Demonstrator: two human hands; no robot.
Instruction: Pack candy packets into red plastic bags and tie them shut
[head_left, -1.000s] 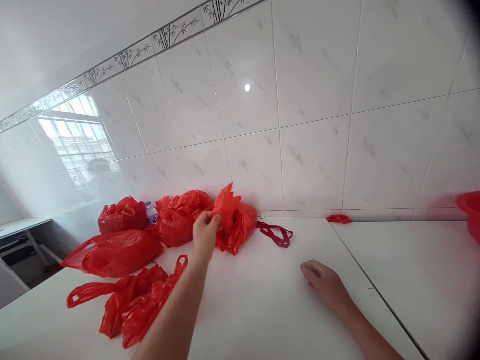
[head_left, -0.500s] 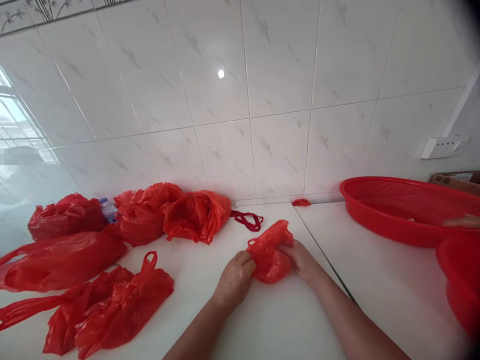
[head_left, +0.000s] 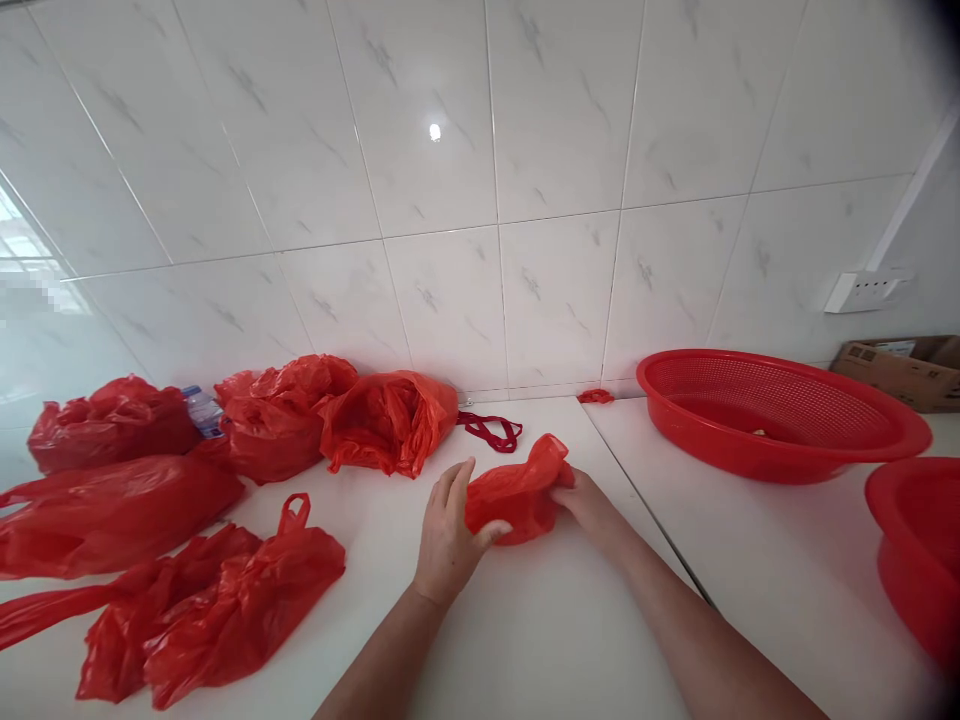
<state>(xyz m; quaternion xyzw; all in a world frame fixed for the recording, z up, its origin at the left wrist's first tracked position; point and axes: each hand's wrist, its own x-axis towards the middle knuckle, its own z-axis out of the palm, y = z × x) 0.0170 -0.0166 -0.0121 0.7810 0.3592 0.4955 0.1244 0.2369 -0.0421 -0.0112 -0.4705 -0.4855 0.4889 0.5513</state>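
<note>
A small red plastic bag (head_left: 517,500) stands on the white tabletop between my hands, its mouth partly spread. My left hand (head_left: 451,535) is at the bag's left side, thumb apart from the raised fingers, the thumb lying against the front of the bag. On the other side, my right hand (head_left: 576,494) pinches the bag's right edge; some of its fingertips are hidden by the plastic. Just behind lie dark red straps (head_left: 491,432), beside an open red bag (head_left: 390,425) with crumpled red plastic in it.
More red bags (head_left: 247,610) lie along the left, with a plastic bottle (head_left: 202,410) among them. To the right stand a perforated red basket (head_left: 750,465) and a red tub (head_left: 900,560). A cardboard box (head_left: 900,375) sits by the tiled wall (head_left: 562,290).
My left hand has loosened from its closed grip, its fingers now apart. The small bag has widened at its mouth. Another person's hand has left the basket.
</note>
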